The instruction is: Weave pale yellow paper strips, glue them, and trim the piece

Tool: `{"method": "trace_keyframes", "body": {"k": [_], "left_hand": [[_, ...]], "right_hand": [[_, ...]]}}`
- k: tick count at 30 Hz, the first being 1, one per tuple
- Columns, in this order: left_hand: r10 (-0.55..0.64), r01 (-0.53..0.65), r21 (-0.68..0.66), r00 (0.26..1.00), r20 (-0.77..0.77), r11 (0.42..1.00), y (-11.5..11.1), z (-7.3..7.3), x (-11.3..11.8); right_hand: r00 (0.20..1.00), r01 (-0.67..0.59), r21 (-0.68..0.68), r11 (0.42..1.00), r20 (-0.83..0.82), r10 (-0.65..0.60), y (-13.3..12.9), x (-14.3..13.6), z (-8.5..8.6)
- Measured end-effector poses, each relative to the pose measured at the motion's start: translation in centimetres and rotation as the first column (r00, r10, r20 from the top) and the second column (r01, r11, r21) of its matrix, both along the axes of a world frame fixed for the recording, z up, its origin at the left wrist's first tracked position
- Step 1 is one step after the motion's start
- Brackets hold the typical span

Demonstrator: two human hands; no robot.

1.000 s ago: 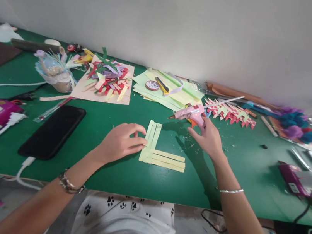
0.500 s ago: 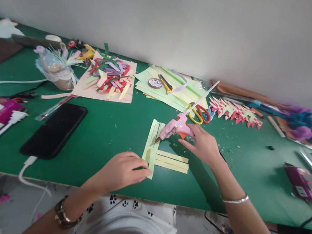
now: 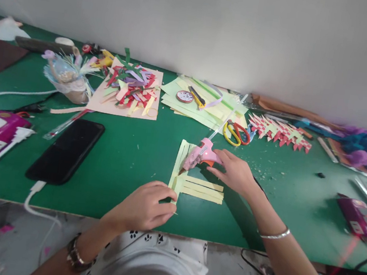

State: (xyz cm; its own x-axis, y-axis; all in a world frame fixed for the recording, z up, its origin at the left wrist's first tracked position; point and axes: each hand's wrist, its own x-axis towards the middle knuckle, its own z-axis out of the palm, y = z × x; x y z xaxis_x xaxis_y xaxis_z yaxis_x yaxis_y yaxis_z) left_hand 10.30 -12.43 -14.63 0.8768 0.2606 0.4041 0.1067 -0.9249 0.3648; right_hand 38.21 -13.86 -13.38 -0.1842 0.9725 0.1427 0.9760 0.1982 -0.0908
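Note:
My right hand [image 3: 233, 170] is wrapped round the handle of a pink hot glue gun [image 3: 198, 154], with a clear glue stick poking up from its back. The gun's nozzle points down at pale green paper strips [image 3: 178, 164] that stand in a column on the green table. Several pale yellow paper strips [image 3: 203, 190] run out sideways to the right from this column. At the column's near end, my left hand [image 3: 147, 205] is closed with thumb and fingers on a green strip. The exact fingertip contact is partly hidden.
Scissors [image 3: 232, 133], a cutter [image 3: 197, 96] and green paper sheets [image 3: 175, 97] lie behind. Left are a black phone [image 3: 66, 152] on a cable and a pile of cut paper strips [image 3: 132, 86]. A woven red-and-white paper piece [image 3: 279, 132] sits at right.
The glue gun and my right hand have moved slightly left and nearer to me, its nozzle now lower along the strips. My left hand's fingers have shifted on the green strip's near end.

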Motion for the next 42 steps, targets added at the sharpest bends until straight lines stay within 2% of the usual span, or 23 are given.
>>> {"method": "trace_keyframes", "body": {"k": [10,33,42], "left_hand": [[0.002,-0.003,-0.011,0.998,-0.066,1.000,-0.1,-0.5,-0.1],[-0.008,0.005,-0.025,0.996,-0.093,1.000,-0.1,-0.5,-0.1],[0.002,-0.004,-0.026,0.996,-0.092,1.000,-0.2,-0.5,-0.1]], "right_hand": [[1.000,-0.017,-0.008,1.000,0.015,0.017,0.1,0.3,-0.1],[0.978,0.181,0.004,0.983,0.100,-0.180,1.2,0.2,0.6],[0.961,0.220,0.030,0.975,0.165,-0.222,1.8,0.2,1.0]]}}
